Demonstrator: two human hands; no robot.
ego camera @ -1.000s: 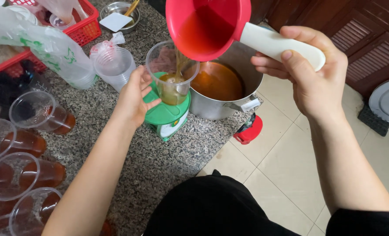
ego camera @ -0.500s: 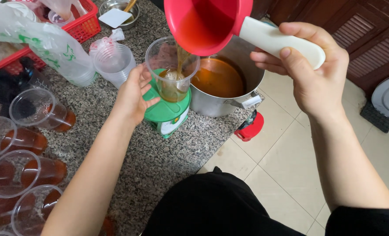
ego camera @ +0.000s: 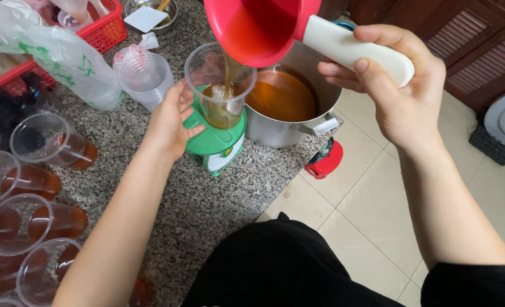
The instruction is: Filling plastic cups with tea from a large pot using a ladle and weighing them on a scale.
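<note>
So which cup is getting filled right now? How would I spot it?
Find the speckled granite counter, then the steel pot of brown liquid at its edge. Beside the pot sits a small green-topped scale, and the clear plastic cup stands on it. Unlike the other cups, it stands upright under the tipped red scoop.

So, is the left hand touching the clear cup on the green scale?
Touching. The head view shows the left hand with fingers against the side of the clear cup on the green scale.
</note>
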